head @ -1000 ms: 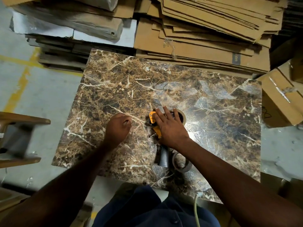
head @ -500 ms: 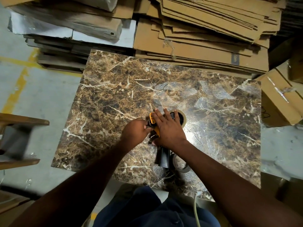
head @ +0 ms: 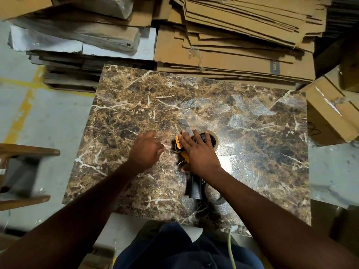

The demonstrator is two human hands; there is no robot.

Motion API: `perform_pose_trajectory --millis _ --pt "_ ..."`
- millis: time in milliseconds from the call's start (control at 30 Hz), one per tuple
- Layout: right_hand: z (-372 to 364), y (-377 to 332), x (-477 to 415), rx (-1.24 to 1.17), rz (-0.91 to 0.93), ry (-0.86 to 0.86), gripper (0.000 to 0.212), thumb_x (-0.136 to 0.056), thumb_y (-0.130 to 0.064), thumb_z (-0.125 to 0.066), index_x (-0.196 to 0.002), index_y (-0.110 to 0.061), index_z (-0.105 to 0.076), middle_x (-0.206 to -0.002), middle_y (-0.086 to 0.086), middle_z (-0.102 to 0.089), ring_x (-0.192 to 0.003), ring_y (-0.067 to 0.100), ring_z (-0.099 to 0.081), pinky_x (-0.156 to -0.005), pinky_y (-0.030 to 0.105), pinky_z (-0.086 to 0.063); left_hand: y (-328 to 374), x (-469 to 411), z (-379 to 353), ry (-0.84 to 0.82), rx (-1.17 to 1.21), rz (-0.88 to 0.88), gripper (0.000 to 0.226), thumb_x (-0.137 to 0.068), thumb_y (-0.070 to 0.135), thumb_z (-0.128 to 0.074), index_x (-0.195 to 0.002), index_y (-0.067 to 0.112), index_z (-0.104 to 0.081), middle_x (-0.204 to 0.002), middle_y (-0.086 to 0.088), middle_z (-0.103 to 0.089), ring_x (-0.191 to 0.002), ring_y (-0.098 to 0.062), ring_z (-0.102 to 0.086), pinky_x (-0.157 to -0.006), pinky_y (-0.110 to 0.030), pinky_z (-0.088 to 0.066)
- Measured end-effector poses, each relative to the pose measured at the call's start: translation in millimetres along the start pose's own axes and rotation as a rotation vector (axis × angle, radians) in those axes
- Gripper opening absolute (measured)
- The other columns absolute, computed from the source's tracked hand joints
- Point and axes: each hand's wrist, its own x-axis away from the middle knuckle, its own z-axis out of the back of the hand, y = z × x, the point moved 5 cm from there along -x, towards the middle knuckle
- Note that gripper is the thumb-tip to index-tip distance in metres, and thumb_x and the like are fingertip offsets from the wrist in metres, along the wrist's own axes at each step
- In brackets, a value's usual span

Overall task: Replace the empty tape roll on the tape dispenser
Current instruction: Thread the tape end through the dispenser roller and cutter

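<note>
A yellow and black tape dispenser (head: 180,145) lies on its side on the marble-patterned table (head: 136,105), its black handle (head: 194,189) pointing toward me. A brown tape roll (head: 214,140) sits on its far end. My right hand (head: 200,156) lies flat over the dispenser with fingers spread and the thumb against its near side, holding it down. My left hand (head: 145,150) is just left of the dispenser, blurred, with fingers pinched on a thin clear tape end (head: 168,148) that runs to the dispenser. A bare roll ring (head: 216,199) lies beside the handle.
Flattened cardboard (head: 242,45) is stacked behind the table, and wrapped boards (head: 77,35) lie at the back left. A taped carton (head: 330,113) stands to the right. A wooden frame (head: 25,152) stands on the floor to the left. A pale cable (head: 232,249) hangs at the table's near edge.
My left hand went from a fist on the table to the dispenser, then drew back left with a thin tape strand. My right hand stayed pressed on the dispenser.
</note>
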Motion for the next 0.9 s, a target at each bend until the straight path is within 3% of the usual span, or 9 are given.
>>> perform_pose_trajectory --millis 267,400,567,667,800,900 --pt "-1.3 -0.7 1.7 -0.100 -0.017 0.067 0.107 -0.088 -0.074 -0.059 -0.167 -0.024 -0.006 -0.176 -0.005 0.000 -0.161 0.030 0.009 -0.126 0.064 0.005 -2.7 -33.8 20.5 -0.085 -0.098 -0.102 0.018 -0.098 0.044 -0.069 -0.103 0.029 -0.080 -0.133 0.003 -0.070 -0.128 -0.021 -0.054 -0.110 -0.053 -0.037" --pt "-5.5 -1.7 2.4 -0.120 -0.033 0.089 0.101 -0.091 -0.072 -0.056 -0.167 -0.025 -0.009 -0.176 -0.006 -0.003 -0.161 0.029 0.007 -0.126 0.063 0.005 -3.8 -45.3 24.8 -0.127 -0.108 -0.162 0.020 -0.100 0.045 -0.066 -0.106 0.032 -0.079 -0.141 0.007 -0.067 -0.131 -0.020 -0.053 -0.115 -0.054 -0.034" --pt "1.4 -4.8 -1.5 -0.181 -0.084 0.159 0.075 -0.100 -0.059 -0.050 -0.163 -0.025 -0.030 -0.173 -0.007 -0.021 -0.162 0.028 -0.004 -0.126 0.064 0.000 -1.6 -64.2 28.4 -0.218 -0.126 -0.234 0.024 -0.098 0.047 -0.065 -0.112 0.033 -0.079 -0.134 0.006 -0.068 -0.124 -0.017 -0.054 -0.107 -0.048 -0.037" --pt "3.3 -9.4 -2.8 -0.191 -0.123 0.190 0.064 -0.102 -0.050 -0.050 -0.160 -0.023 -0.039 -0.169 -0.005 -0.032 -0.160 0.029 -0.014 -0.126 0.064 -0.005 -1.6 -69.3 29.4 -0.266 -0.128 -0.259 0.025 -0.100 0.046 -0.065 -0.115 0.030 -0.079 -0.118 0.005 -0.074 -0.112 -0.017 -0.060 -0.103 -0.044 -0.041" --pt "1.5 -13.8 0.4 -0.195 -0.148 0.176 0.066 -0.104 -0.051 -0.045 -0.163 -0.023 -0.031 -0.172 -0.004 -0.024 -0.161 0.032 -0.009 -0.126 0.065 -0.004 -5.8 -74.7 19.6 -0.403 0.182 -0.083 0.023 -0.100 0.031 -0.072 -0.121 0.027 -0.079 -0.113 0.006 -0.081 -0.075 -0.002 -0.066 -0.075 -0.026 -0.051" --pt "-5.4 -12.4 19.2 -0.240 -0.248 0.186 0.079 -0.101 -0.055 -0.051 -0.165 -0.018 -0.022 -0.174 0.005 -0.019 -0.161 0.032 -0.011 -0.128 0.061 -0.009 -6.1 -78.8 11.5 -0.476 0.358 0.027 0.017 -0.098 0.023 -0.075 -0.114 0.024 -0.081 -0.106 0.005 -0.082 -0.070 -0.002 -0.071 -0.068 -0.027 -0.060"
